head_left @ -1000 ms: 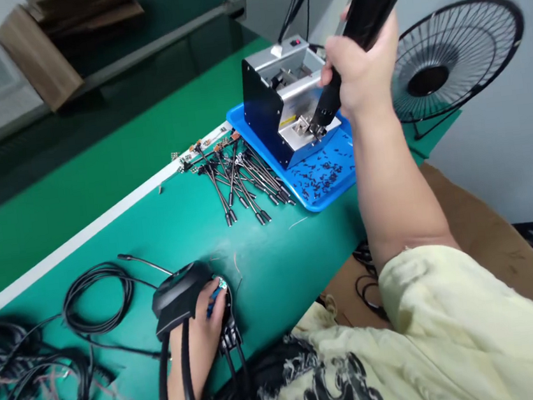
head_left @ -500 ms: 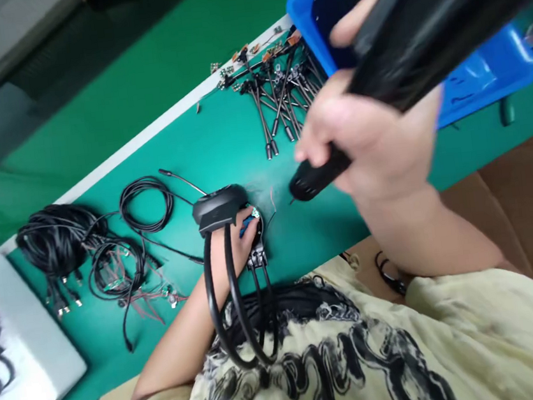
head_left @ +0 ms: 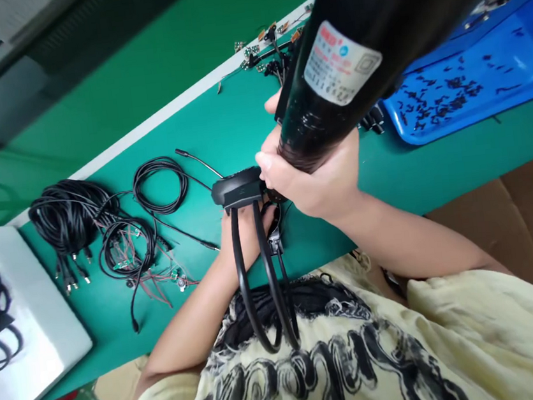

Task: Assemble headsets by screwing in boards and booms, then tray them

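Observation:
My right hand (head_left: 325, 183) is wrapped round a thick black electric screwdriver (head_left: 308, 121) with a white label on its body. Its lower end points down over the headset (head_left: 239, 189), and the tip is hidden behind my fingers. My left hand (head_left: 246, 231) grips the headset at an open earcup, partly covered by the other earcup and the two thin black headband bars. A boom microphone (head_left: 200, 162) sticks out from the near earcup toward the far left. The inside of the held earcup is mostly out of sight.
Coiled black cables (head_left: 73, 212) and a looped cable (head_left: 161, 185) lie left on the green table (head_left: 320, 245). Small speakers with thin wires (head_left: 179, 280) are nearby. Microphone parts (head_left: 273, 48) lie along the back edge. A blue tray (head_left: 416, 138) holds many small dark pieces. A white foam box (head_left: 61, 339) stands left.
My right hand has brought the screwdriver left and down, from beside the headset to over the open earcup. My left hand keeps its hold. The view has shifted slightly.

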### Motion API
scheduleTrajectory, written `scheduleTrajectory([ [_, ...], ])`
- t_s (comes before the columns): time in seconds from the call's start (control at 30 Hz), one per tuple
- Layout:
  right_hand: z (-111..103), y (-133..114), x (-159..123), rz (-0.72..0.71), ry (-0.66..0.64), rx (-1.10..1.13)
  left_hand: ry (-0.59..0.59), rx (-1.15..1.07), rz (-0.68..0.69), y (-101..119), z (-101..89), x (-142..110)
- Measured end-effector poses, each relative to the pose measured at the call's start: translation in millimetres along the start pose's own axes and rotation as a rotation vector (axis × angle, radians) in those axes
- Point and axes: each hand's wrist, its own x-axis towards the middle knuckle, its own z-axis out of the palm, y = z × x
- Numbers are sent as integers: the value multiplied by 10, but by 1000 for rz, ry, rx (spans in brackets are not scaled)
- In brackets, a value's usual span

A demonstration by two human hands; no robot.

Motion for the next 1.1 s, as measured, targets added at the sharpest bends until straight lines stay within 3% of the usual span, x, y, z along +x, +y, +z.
scheduleTrajectory([
  [0.57, -25, 18, -13, -61, -10, -120, -26, -66, -32, -18, 7, -24],
  [0.77, -22, 54, -31, -22, -10, -117, -23, -69, -22, -39, 27, -32],
  [1.1, -5, -14, 6, -121, -68, -151, -21, -21, -22, -21, 6, -22],
])
